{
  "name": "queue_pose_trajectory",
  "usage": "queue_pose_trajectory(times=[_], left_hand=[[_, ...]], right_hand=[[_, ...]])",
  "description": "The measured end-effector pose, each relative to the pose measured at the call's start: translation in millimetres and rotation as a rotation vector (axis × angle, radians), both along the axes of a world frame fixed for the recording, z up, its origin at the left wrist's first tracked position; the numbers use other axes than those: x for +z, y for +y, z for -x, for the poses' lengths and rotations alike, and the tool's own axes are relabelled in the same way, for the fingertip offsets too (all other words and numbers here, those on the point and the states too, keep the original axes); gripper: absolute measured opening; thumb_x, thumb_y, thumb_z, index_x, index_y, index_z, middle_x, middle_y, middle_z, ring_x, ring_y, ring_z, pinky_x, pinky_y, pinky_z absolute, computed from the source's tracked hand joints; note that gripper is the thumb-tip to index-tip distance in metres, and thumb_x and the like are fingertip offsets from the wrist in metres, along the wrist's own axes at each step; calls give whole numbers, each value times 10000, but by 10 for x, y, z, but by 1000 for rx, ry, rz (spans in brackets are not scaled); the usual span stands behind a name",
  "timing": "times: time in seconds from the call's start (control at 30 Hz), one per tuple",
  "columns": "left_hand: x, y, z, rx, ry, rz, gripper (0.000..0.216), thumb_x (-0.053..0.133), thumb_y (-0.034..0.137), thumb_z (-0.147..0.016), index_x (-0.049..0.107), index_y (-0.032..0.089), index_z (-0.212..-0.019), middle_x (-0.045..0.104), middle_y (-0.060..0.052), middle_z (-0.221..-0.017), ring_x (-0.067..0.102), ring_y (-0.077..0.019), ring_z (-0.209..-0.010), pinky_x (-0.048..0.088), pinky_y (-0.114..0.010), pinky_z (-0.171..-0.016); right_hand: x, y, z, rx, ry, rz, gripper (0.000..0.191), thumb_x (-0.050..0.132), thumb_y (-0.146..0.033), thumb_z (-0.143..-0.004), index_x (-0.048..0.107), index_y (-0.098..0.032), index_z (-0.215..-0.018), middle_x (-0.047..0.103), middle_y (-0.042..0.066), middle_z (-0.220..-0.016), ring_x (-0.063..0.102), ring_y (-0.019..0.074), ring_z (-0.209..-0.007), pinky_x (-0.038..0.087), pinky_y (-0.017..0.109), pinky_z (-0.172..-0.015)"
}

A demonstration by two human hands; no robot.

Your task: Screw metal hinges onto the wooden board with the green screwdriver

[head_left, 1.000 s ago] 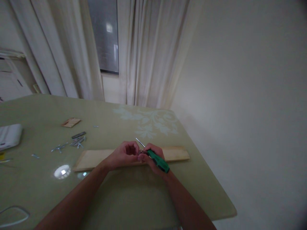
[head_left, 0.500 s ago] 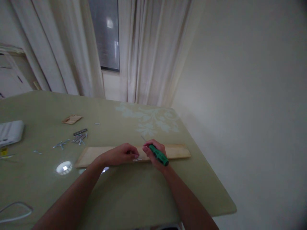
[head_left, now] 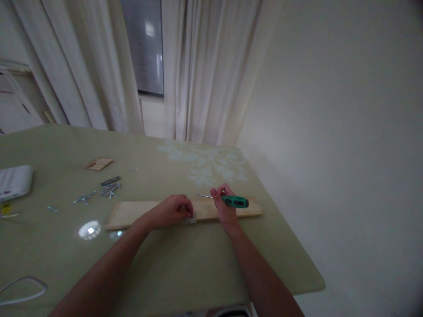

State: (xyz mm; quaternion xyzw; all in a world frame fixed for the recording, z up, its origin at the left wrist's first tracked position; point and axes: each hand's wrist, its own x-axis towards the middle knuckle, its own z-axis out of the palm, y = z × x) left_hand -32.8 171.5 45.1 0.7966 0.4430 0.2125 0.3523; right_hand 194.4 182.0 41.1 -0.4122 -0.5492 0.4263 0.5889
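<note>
A long pale wooden board (head_left: 208,210) lies across the table before me. My right hand (head_left: 227,209) grips a green-handled screwdriver (head_left: 235,201) above the board, its thin shaft pointing left. My left hand (head_left: 173,210) is over the middle of the board, fingers pinched at a small metal hinge (head_left: 191,219) on the near edge. The fingers cover part of the hinge, and anything smaller between the fingertips is hidden.
Several loose screws (head_left: 85,198) and a pile of metal hinges (head_left: 110,187) lie to the left. Behind them is a small wooden piece (head_left: 99,164). A white device (head_left: 15,181) and a white cable (head_left: 24,290) are at far left. The wall (head_left: 346,154) borders the table's right side.
My right hand has moved right and slightly up, turning the screwdriver from slanted to nearly level. The left hand has barely shifted; more of the hinge now shows.
</note>
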Motion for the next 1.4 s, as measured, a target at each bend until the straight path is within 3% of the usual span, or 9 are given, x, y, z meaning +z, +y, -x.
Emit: queue_pose_trajectory(times=[0.13,0.33,0.53,0.67,0.9,1.03,1.17,1.4], left_hand=[[8,-5,29,-64,-15,29,187,696,319,-844,812,201,-931,679,-63,-991,660,-180,-826,485,-267,-738],[-15,9,11,-48,35,21,195,737,301,-822,802,189,-967,679,-24,-805,627,-168,-710,452,-249,-643],[37,-2,-10,-111,49,-26,146,722,283,-864,837,223,-933,705,-39,-901,656,-163,-773,462,-249,-700],[39,-7,-3,-92,46,-15,197,718,323,-883,822,215,-1011,704,-37,-881,644,-164,-749,466,-254,-688],[33,4,13,-140,24,-38,169,683,286,-884,833,220,-926,720,-50,-944,665,-166,-815,482,-257,-743],[55,-1,13,-110,66,-12,202,756,365,-848,832,215,-960,699,-46,-926,634,-154,-743,465,-257,-678],[55,-14,5,-83,66,3,184,760,340,-821,811,209,-939,695,-33,-891,608,-140,-699,449,-247,-640],[60,-35,2,-68,73,2,194,740,328,-818,796,185,-937,712,-40,-866,636,-152,-716,464,-252,-649]], right_hand=[[21,1,7,-14,36,5,510,851,-556,-776,439,-256,-790,366,-104,-608,307,105,-551,252,245,-498],[84,-20,32,-64,104,-62,461,891,-431,-727,474,-258,-818,397,-96,-663,359,110,-588,327,241,-537],[111,-40,15,-67,18,-57,317,874,-433,-742,629,-233,-758,506,-56,-638,425,127,-594,328,268,-536],[89,-28,-8,-26,4,-8,320,853,-489,-778,673,-225,-771,489,-62,-587,397,118,-556,302,275,-524],[17,11,16,-35,90,23,487,813,-638,-788,529,-244,-740,359,-92,-563,303,108,-530,257,268,-498],[-7,24,34,-66,115,25,585,802,-719,-746,438,-261,-735,293,-100,-576,258,106,-522,233,268,-478],[-14,34,34,-110,68,14,623,757,-779,-748,402,-267,-728,267,-100,-581,240,104,-514,228,269,-468],[23,-2,38,-92,39,-23,571,800,-690,-760,438,-254,-692,330,-90,-584,300,105,-529,280,268,-494]])
